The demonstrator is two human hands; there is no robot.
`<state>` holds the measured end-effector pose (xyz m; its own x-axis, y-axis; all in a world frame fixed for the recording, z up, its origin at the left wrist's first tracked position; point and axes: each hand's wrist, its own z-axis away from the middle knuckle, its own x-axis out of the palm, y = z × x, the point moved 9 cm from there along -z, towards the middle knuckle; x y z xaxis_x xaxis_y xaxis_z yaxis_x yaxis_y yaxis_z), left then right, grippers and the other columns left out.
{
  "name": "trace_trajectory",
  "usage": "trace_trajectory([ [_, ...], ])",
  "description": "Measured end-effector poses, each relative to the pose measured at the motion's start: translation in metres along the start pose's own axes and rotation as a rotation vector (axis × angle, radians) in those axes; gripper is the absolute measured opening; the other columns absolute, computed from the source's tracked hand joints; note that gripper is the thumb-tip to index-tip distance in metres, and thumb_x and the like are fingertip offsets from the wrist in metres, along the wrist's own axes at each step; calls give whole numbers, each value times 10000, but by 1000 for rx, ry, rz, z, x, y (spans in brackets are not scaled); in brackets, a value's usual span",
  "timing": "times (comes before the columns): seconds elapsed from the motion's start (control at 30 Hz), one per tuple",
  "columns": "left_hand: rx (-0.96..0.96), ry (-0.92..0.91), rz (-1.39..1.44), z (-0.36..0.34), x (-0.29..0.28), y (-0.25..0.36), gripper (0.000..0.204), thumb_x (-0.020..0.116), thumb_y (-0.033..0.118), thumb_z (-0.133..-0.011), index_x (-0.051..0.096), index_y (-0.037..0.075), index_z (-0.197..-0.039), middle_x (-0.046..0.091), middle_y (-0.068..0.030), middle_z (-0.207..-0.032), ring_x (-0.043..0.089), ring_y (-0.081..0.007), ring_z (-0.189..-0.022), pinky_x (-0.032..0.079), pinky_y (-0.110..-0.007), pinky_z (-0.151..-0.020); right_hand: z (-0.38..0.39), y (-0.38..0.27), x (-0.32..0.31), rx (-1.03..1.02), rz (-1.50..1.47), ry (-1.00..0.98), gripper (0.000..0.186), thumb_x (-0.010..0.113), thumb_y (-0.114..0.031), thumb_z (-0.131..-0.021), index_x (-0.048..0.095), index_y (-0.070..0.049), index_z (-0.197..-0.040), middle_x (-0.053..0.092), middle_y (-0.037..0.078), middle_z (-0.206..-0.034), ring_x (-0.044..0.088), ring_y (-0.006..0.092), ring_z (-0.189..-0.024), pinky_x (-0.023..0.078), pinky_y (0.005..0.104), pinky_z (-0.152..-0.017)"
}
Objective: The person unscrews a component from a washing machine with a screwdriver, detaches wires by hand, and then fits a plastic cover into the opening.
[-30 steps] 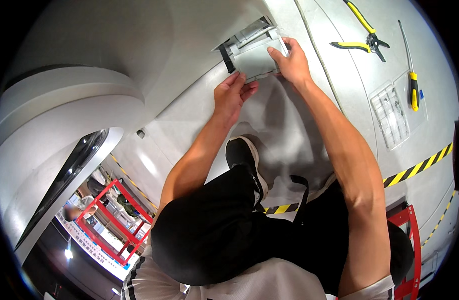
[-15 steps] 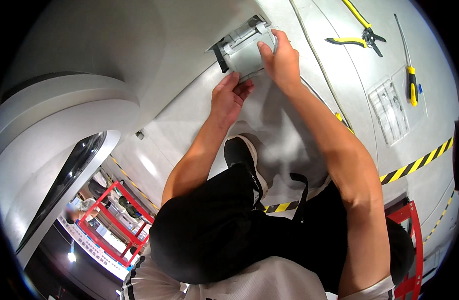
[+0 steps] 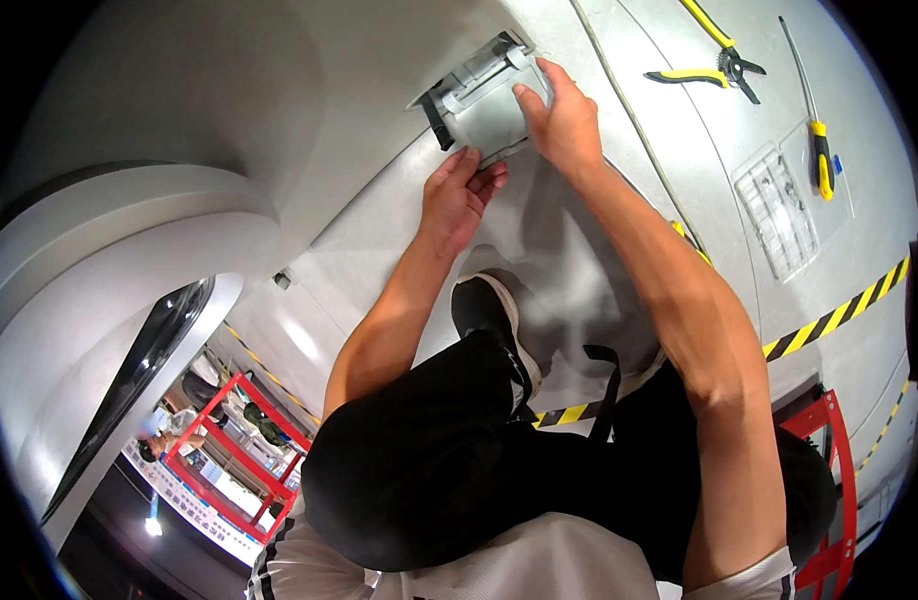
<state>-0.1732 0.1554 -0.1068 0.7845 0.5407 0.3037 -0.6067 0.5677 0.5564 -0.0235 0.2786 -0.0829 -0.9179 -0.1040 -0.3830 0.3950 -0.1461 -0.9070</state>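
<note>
At the lower edge of a large grey machine housing, a light grey plastic cover [image 3: 491,118] sits at a rectangular opening with a black piece [image 3: 437,122] along one side. My right hand [image 3: 565,120] grips the cover's right edge, thumb on its face and fingers behind it. My left hand [image 3: 457,202] is at the near edge, its thumb and fingertips pinching the lower corner and its other fingers curled. The cover hides part of the opening's inside.
Wire strippers [image 3: 724,72] with yellow-black handles, a screwdriver [image 3: 821,150] and a transparent compartment box [image 3: 776,212] lie on the right. A cable [image 3: 634,110] runs along the grey floor. The rounded machine body [image 3: 139,230] fills the left. Red frames [image 3: 841,470] and striped tape [image 3: 829,325] are behind.
Both hands stay on the cover, which has hardly moved. The view has shifted slightly, so the tools and box appear a little higher and farther left.
</note>
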Motion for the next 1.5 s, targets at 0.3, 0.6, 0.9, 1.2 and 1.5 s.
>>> trace_trajectory([
  [0.3,32,-30,28,3,0,-1,165,487,147,-955,531,12,-1039,631,-117,-929,624,-199,-849,531,-309,-806,0,-1,9,175,-118,-191,444,597,-238,-874,499,35,-1211,650,242,-836,670,289,-653,564,353,-542],
  [0.6,11,-89,41,2,2,2,156,483,131,-952,536,4,-1026,618,-115,-932,616,-196,-863,531,-318,-815,-9,-14,7,40,108,-286,294,579,-233,-885,529,35,-996,600,214,-616,650,325,-591,514,383,-538],
  [0.9,-30,21,-462,9,-8,24,312,591,242,-898,523,-7,-1071,628,-122,-974,627,-194,-847,525,-308,-752,-12,-8,14,17,114,-266,280,565,-245,-897,525,28,-946,613,189,-591,652,264,-506,520,351,-540],
  [1.2,1336,-229,-1683,56,103,69,519,733,103,-690,504,-63,-1125,564,-245,-1084,554,-363,-1025,453,-401,-886,-5,-22,7,129,84,-308,255,547,-220,-901,526,31,-940,627,173,-604,658,236,-506,524,313,-499],
  [1.5,1447,-346,-1663,30,113,65,476,573,-106,-654,485,-162,-1118,555,-321,-1095,563,-412,-1022,464,-441,-892,-5,-20,8,228,12,-356,234,517,-187,-907,536,43,-941,635,163,-641,662,225,-515,534,298,-517],
])
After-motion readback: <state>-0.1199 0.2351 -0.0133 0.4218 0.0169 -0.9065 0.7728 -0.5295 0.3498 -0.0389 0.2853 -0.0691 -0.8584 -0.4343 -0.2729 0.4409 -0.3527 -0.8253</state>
